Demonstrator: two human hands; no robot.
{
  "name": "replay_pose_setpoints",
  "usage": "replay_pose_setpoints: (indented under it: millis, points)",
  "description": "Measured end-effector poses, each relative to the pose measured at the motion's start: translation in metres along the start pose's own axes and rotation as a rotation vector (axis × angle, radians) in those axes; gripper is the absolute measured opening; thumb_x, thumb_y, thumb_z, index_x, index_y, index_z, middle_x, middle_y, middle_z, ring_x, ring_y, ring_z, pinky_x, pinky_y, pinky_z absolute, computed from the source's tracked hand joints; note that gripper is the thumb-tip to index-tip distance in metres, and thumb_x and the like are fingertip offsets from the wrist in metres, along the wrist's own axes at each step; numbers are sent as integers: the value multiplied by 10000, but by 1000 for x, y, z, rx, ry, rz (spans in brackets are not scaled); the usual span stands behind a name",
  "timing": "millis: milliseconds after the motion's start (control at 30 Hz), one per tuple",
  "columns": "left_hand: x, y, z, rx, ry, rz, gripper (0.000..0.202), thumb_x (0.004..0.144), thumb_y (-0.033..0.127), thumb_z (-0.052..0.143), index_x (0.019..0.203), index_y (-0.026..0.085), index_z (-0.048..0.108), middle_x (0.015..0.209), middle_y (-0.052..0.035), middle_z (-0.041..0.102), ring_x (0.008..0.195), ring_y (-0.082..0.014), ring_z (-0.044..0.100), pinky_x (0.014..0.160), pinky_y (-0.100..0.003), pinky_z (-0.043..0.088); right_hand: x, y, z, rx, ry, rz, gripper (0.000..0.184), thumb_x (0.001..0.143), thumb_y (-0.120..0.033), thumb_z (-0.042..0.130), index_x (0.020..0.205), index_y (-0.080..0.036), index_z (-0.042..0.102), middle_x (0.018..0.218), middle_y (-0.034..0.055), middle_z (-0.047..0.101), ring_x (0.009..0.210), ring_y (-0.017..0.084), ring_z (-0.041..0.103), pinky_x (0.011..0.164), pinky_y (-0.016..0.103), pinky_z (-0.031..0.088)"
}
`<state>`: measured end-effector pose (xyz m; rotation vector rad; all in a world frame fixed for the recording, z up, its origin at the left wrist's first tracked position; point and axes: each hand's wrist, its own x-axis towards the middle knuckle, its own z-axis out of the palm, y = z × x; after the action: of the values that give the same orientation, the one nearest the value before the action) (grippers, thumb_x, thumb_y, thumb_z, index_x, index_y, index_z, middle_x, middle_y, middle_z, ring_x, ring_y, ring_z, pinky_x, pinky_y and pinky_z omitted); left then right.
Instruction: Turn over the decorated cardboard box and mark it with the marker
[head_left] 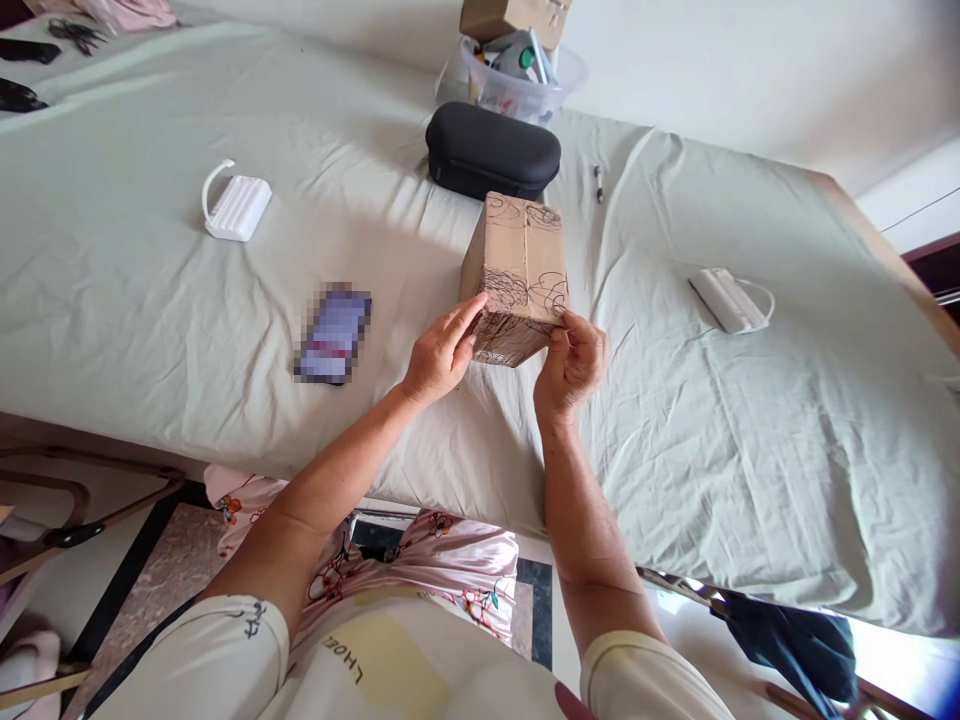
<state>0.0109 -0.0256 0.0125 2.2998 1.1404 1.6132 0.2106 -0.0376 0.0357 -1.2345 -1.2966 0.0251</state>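
Observation:
A small brown cardboard box (525, 245) with black scribbled loops on its top and front is in the middle of the view, on or just above the cloth. My left hand (444, 352) grips its front left corner, thumb and fingers against the cardboard. At the front right corner, my right hand (574, 362) pinches the edge between thumb and forefinger, the other fingers curled in. The box's underside is hidden. Just behind it lies a black hard case (493, 150).
A pale green cloth (720, 450) covers the table. Left are a blurred phone (334, 335) and a white power bank (240, 208); right, a pen (598, 184) and another white power bank (729, 300). A filled clear plastic basket (517, 98) stands by the wall.

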Motion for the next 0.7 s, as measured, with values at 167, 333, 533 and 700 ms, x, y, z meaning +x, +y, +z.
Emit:
replay_pose_setpoints:
  millis: [167,333,533,700]
  points:
    - [4,0,-7,29,38,28,494,1136,319,375,1616,226,449,1531,-117,676,1439,-215,635,1260,-385,475,-7,5,9,279,-2,131,337,966,-570,664,1137,-280,672,1032,14,660,864,139,686,685,292,657]
    - [8,1,-14,50,-15,76,452,1136,309,347,1502,208,592,1509,-121,695,1483,-233,605,1282,-446,455,-9,7,10,347,-65,280,336,927,-545,700,1094,-271,601,992,0,668,836,132,693,574,234,611]
    - [11,-3,-17,68,-5,115,433,1134,257,341,1466,203,612,1486,-112,706,1481,-215,602,1283,-437,460,-1,17,2,184,-286,423,217,916,-420,625,1014,-260,514,785,-43,670,628,125,656,604,272,558]
    - [8,-9,-15,187,24,-26,410,1133,298,366,1362,235,700,1507,-108,678,1515,-265,556,1307,-501,421,6,17,-8,-205,-552,369,135,855,-297,578,984,-254,576,697,-39,659,658,179,644,737,351,531]
